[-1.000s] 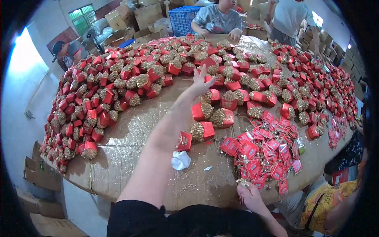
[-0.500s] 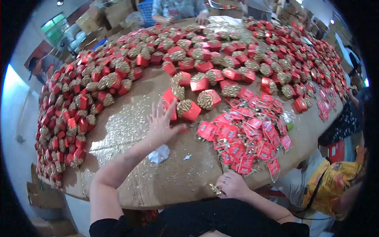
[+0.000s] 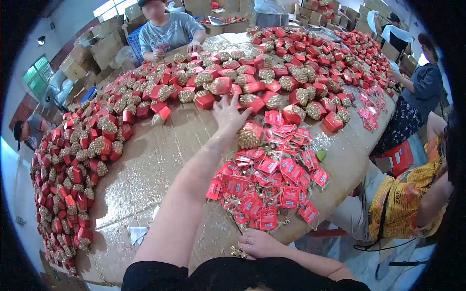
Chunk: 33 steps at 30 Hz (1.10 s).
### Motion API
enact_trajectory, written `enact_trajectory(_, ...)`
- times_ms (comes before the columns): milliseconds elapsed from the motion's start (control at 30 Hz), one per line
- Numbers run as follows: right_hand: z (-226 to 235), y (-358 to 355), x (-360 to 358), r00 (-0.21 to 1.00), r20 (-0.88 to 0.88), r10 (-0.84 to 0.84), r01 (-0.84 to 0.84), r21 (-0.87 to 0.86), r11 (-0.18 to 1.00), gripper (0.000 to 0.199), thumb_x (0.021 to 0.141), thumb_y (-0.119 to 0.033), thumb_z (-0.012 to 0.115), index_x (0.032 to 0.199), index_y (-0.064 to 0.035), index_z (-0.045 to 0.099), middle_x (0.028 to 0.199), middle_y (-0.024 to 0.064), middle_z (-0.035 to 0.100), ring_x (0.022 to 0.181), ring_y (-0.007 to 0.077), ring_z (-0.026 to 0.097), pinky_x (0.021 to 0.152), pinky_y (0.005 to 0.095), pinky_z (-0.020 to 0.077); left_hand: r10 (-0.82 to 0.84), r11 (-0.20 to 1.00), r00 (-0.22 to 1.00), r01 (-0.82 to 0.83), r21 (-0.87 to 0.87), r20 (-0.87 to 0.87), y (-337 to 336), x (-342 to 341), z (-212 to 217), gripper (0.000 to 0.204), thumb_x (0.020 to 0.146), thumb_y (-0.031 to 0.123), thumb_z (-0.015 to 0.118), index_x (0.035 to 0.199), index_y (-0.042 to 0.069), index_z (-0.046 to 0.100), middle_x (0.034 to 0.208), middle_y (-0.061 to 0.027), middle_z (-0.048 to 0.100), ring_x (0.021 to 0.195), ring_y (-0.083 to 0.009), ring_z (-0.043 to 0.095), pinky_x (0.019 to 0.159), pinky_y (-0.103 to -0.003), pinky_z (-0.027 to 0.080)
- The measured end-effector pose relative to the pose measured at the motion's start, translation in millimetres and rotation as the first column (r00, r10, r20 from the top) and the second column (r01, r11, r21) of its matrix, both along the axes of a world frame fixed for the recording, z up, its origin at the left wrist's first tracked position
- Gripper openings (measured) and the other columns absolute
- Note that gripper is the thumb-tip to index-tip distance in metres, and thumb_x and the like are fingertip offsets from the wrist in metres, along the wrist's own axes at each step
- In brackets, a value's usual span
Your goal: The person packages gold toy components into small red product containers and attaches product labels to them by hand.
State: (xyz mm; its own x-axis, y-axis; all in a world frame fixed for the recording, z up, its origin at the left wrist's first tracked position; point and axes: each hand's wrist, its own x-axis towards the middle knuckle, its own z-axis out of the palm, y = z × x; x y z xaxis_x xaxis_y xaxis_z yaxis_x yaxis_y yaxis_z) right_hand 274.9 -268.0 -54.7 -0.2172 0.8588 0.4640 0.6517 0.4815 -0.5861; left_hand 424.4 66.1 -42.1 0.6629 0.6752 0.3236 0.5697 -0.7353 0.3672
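My left hand (image 3: 230,116) reaches across the table with its fingers spread, over the near edge of a pile of red ornaments with knobbly gold tops. Its fingertips are at a red ornament (image 3: 206,101); whether they press on it I cannot tell. Beside the wrist lies another gold-topped ornament (image 3: 250,136). Close to my body, at the table's near edge, my right hand (image 3: 262,243) is closed round a small crinkled gold piece (image 3: 238,252), partly hidden by the fingers. Just beyond it spreads a heap of red tags with strings (image 3: 267,189).
The cardboard-covered table (image 3: 141,169) carries glitter and a white paper scrap (image 3: 138,234). Gold-topped ornaments bank up along its left and far sides. A green piece (image 3: 321,155) sits beside the tags. Other people stand or sit around the table; a yellow bag-like cloth (image 3: 403,203) is at right.
My left hand has reached farther out, to the ornament pile. The view has tilted up and shifted. My right hand stays at the table's near edge with the gold piece.
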Motion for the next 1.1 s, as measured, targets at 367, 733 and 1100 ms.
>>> enact_trajectory(367,1,12,3,0.996,0.048,0.078,-0.075,-0.052,0.996,0.026,0.07,-0.017,0.066,0.09,-0.0037,0.058,0.094,0.012,0.061,0.089,0.0296,0.06,0.075,0.0378,0.0491,-0.474,0.839,0.843,0.52,-0.16,0.255,48,-101,61,0.071,0.091,0.051,0.053,0.148,0.021,0.025,0.155,-0.0167,0.016,0.144,-0.041,0.007,0.109,-0.066,0.01)
enact_trajectory(733,-2,-4,-4,0.99,0.002,-0.143,0.141,-0.174,0.975,0.013,0.088,-0.012,0.059,0.089,0.0001,0.063,0.081,0.0139,0.061,0.072,0.0263,0.057,0.065,0.0376,0.0462,0.465,0.407,0.605,-0.795,0.45,0.647,0,-712,121,0.035,0.088,0.017,0.062,0.12,0.006,0.054,0.125,-0.0179,0.05,0.121,-0.0361,0.044,0.104,-0.045,0.032)
enact_trajectory(1100,25,-7,-35,0.864,0.406,-0.298,0.319,0.017,0.948,0.021,0.09,-0.016,0.054,0.09,0.0038,0.062,0.085,0.0212,0.06,0.077,0.0407,0.055,0.073,0.0455,0.0461,0.821,-0.19,-0.371,-0.895,-0.404,0.434,-15,-1120,-57,0.069,0.08,0.055,0.066,0.128,0.007,0.053,0.123,-0.0187,0.057,0.112,-0.0361,0.054,0.096,-0.042,0.044)
